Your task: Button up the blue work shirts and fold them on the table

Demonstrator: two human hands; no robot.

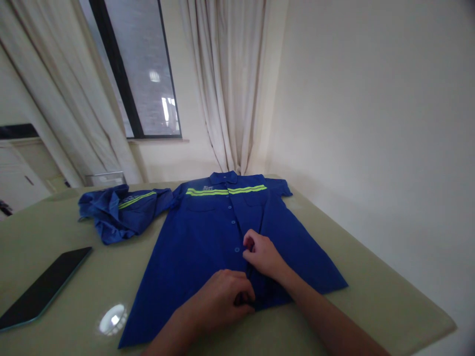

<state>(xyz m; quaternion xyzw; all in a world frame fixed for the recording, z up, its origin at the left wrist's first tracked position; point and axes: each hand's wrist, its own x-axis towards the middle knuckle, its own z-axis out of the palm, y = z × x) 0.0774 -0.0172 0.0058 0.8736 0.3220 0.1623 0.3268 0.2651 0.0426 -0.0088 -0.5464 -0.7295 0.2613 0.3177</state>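
Observation:
A blue short-sleeved work shirt (pixel 193 237) lies spread front side up, its collar at the far end and its hem towards me. Yellow-green bands cross its chest, and a row of buttons runs down the middle. My left hand (pixel 226 294) is closed on the front edge near the hem, its fingers curled. Just beyond it, my right hand (pixel 264 253) has thumb and fingers closed at the front opening, beside a lower button (pixel 237 249). The cloth between the fingertips is mostly hidden.
A crumpled blue garment (pixel 122 217) with a similar band touches the shirt's left sleeve area. A dark flat tablet-like panel (pixel 44 287) lies at the left of the greenish table (pixel 389 296). A wall (pixel 371 148) borders the right side; curtains (pixel 230 89) hang behind.

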